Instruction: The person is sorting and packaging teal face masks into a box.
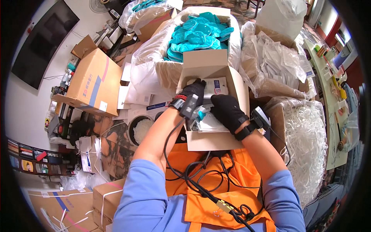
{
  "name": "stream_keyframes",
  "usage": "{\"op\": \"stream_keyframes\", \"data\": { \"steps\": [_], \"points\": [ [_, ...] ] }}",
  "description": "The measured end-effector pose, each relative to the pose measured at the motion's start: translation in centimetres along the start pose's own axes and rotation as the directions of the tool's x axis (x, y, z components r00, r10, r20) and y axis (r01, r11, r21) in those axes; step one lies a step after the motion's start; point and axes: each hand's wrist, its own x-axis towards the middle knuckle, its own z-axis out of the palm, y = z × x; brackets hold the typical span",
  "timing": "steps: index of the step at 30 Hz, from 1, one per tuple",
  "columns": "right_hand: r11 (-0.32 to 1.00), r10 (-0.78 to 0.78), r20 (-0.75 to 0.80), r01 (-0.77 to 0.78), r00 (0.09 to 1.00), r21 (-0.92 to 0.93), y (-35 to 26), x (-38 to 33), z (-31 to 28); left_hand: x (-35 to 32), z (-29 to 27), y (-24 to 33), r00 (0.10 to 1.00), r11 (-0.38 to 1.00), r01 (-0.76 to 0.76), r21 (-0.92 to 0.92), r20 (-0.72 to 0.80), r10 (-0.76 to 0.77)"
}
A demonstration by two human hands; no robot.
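Your left hand (194, 92) and right hand (228, 110), gloved, fingers curled, press flat white packets (211, 87) inside small open carton (210, 141); behind, big box (162, 69) holds teal masks (199, 34).

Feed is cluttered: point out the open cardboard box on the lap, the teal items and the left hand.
open cardboard box (210, 142): head view, near front wall.
teal items (199, 35): head view, middle of pile.
left hand (193, 92): head view, back of glove.

Two gloved hands (193, 94) (228, 110), one open carton (210, 141) on the lap, one box of teal pieces (199, 33).
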Motion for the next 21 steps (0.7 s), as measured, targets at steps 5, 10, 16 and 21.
{"op": "stream_keyframes", "data": {
  "steps": [5,10,16,21],
  "points": [
    [0.986,-0.049,-0.447,-0.029,0.893,-0.166,-0.5,0.1,-2.2,-1.2,-5.5,1.7,0.959,1.0,0.012,-0.013,-0.282,-0.015],
    [0.993,-0.113,-0.276,0.099,0.955,-0.065,1.3,3.2,-2.2,-3.4,-10.6,4.8,0.968,0.993,-0.113,-0.025,-0.229,0.104],
    [0.988,0.013,-0.253,0.026,0.967,0.15,1.6,3.0,-2.1,-5.3,-10.4,2.3,0.967,0.85,-0.121,-0.513,-0.254,-0.016],
    [0.961,0.067,-0.276,0.012,0.959,0.275,0.5,1.7,-3.3,-5.3,-7.6,0.1,0.825,0.863,-0.442,-0.244,-0.488,0.284]
  ]
}}
